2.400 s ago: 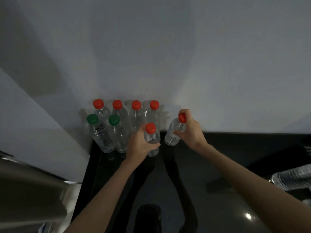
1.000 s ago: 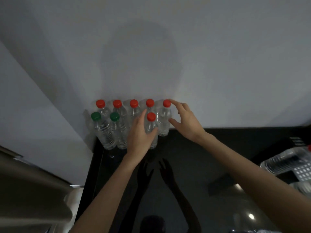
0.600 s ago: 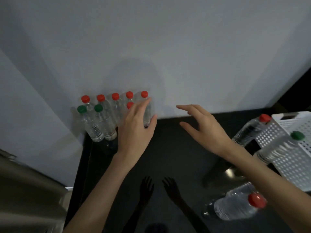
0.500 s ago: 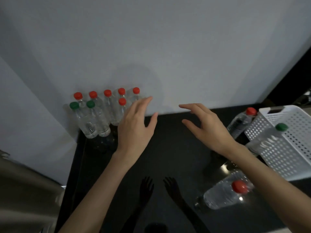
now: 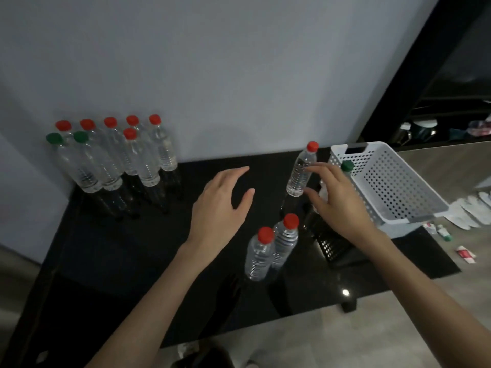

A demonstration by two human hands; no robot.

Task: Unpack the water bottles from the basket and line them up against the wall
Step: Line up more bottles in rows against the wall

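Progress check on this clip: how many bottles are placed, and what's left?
Done: eight bottles stand grouped at the wall. In hand: nothing yet; the right hand reaches toward a red-capped bottle, the left hand hovers open. Left: that bottle, two red-capped ones at the front, and a green-capped one by the basket.

The table [image 5: 106,248] under me is black and glossy, mirror-smooth (it throws back clear reflections). At ten o'clock the bottles [image 5: 148,166] are clear, ribbed plastic with smooth red and green caps [image 5: 110,122]. At two o'clock my basket [image 5: 393,187] is white perforated plastic, fairly matt. The wall [image 5: 239,75] looks matt, smooth.
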